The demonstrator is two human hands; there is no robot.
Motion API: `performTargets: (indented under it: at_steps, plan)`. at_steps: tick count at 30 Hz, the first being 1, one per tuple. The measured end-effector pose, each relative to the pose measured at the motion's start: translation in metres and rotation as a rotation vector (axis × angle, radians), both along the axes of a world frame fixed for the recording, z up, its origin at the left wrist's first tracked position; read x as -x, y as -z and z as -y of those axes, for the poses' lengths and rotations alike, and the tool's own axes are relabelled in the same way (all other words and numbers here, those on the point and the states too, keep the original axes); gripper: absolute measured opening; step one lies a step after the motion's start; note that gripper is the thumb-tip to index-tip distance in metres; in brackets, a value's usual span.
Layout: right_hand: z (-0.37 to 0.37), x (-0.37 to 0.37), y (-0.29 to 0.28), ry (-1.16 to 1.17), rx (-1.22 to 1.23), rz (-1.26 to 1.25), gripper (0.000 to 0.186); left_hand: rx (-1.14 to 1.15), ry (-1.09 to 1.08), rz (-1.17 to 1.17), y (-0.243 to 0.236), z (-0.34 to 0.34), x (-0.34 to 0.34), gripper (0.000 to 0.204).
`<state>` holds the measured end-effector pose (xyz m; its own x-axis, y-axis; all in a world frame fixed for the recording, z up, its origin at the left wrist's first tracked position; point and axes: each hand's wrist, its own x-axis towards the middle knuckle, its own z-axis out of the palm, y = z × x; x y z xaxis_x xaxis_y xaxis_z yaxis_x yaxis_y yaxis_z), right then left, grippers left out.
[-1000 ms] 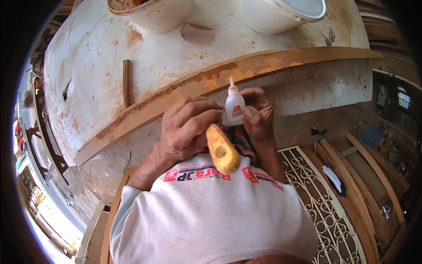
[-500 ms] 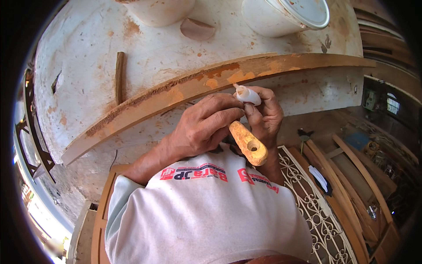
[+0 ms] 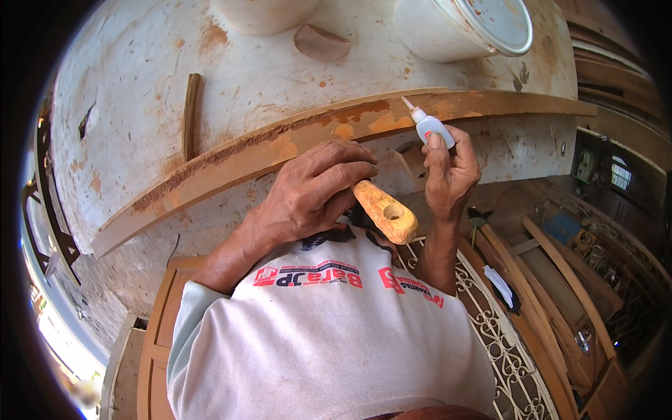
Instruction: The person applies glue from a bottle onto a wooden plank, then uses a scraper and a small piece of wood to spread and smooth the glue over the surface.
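Observation:
My left hand [image 3: 315, 185] is closed around a yellow-orange wooden handle [image 3: 386, 213]. The handle's rounded end, with a round hole in it, sticks out toward my chest; the rest is hidden by my fingers. Pinched in my right hand [image 3: 450, 168] is a small white glue bottle [image 3: 434, 131] with a thin nozzle, tilted so its tip points up and left. The nozzle tip is over the long curved wooden board [image 3: 301, 133], which has orange filler patches on its edge. Both hands are on the near side of that board, apart from each other.
A stained white table [image 3: 252, 84] bears the board. On it lie a short wooden stick [image 3: 190, 115] and a curved brown piece [image 3: 320, 42]. A lidded white bucket [image 3: 448, 28] and another white container [image 3: 266, 12] stand behind. A white scrollwork grille [image 3: 500, 343] and long timbers [image 3: 539, 308] are at right.
My right hand has moved right, away from my left hand, carrying the glue bottle, whose nozzle now shows clearly. My left hand keeps the wooden handle, shifted slightly left and up.

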<state>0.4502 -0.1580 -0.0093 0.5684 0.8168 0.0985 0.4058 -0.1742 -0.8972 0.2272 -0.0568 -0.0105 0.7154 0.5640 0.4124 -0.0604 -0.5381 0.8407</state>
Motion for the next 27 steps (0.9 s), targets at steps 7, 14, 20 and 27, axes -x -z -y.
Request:
performTargets:
  at_steps: [7,14,20,27]
  plan:
    - [-0.0046,0.0041,-0.0033,-0.024,0.030,0.080,0.023,0.006,0.014,-0.021,0.0022,-0.0023,-0.0001,0.033]
    - [-0.0065,0.0067,-0.0057,-0.022,0.027,0.110,0.023,0.013,0.031,-0.013,0.0029,-0.0051,-0.0004,0.034]
    - [-0.0040,0.0014,-0.0029,-0.010,0.028,0.149,0.024,0.036,0.036,-0.007,0.0029,-0.0054,-0.0010,0.034]
    - [-0.0016,-0.0012,0.0020,0.030,0.018,0.082,0.024,0.026,0.016,-0.001,0.0040,-0.0046,-0.0014,0.033]
